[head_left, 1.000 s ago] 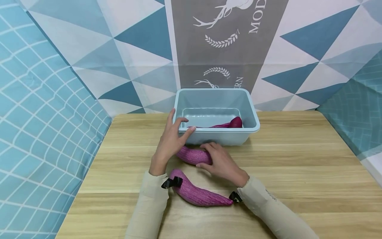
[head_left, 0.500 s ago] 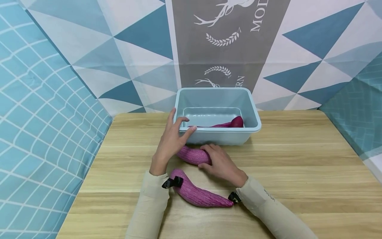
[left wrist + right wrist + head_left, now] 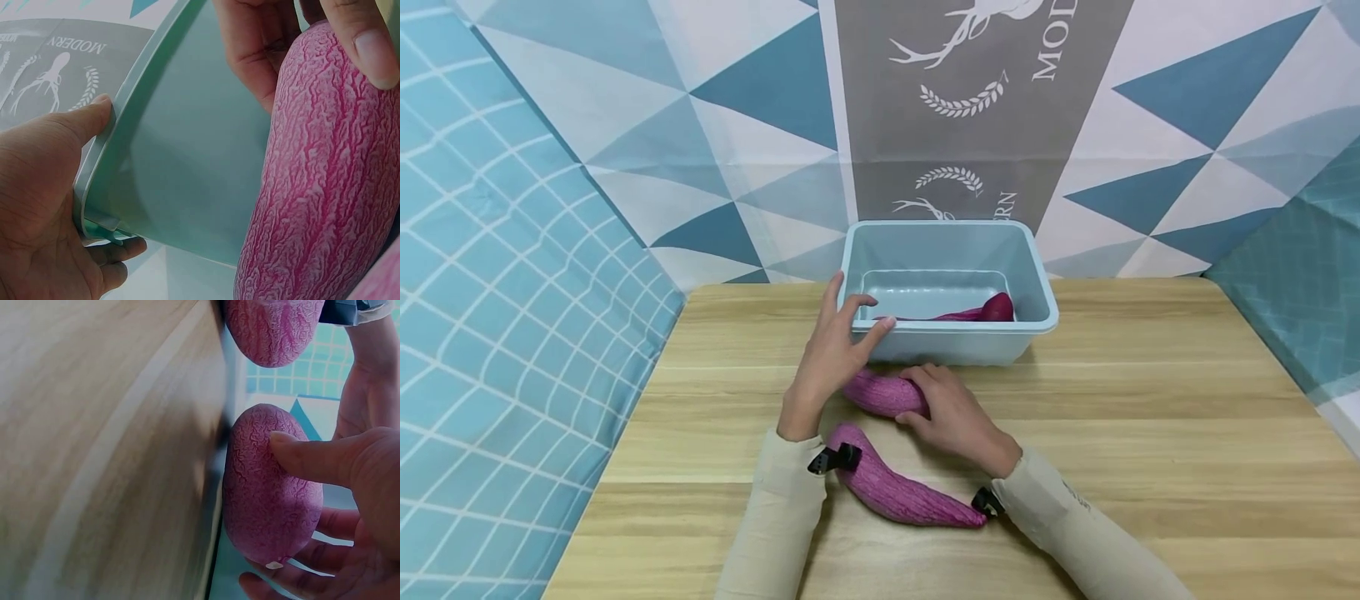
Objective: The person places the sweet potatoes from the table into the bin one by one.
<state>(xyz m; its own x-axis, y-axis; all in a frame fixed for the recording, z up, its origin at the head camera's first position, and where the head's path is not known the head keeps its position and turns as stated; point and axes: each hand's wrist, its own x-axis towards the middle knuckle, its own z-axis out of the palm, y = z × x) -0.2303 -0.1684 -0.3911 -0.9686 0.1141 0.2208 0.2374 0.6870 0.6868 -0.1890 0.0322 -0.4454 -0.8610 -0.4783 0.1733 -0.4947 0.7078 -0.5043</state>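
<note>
My left hand (image 3: 827,358) is at the near left corner of a light blue plastic box (image 3: 955,346), thumb and fingers gripping its rim, as the left wrist view (image 3: 47,181) of the hand also shows. In front of the box lies a curved purple sweet potato (image 3: 880,394) with wrinkled skin. My right hand (image 3: 953,417) grips its right end; in the right wrist view, the thumb (image 3: 312,456) lies on one side and the fingers on the other. A second purple sweet potato (image 3: 902,492) lies nearer, between my forearms. Inside the box is another purple piece (image 3: 997,307), partly hidden by the front wall.
The light wooden table (image 3: 1150,417) carries everything. Behind the box stands a patterned backdrop (image 3: 760,125) in blue, white and grey. A blue grid-patterned sheet (image 3: 497,317) borders the table's left side. Black wrist cameras (image 3: 837,458) sit close to the nearer sweet potato.
My right hand shifts very slightly left and settles around the farther sweet potato. The nearer one's thin tip dips slightly. My left hand stays at the box corner.
</note>
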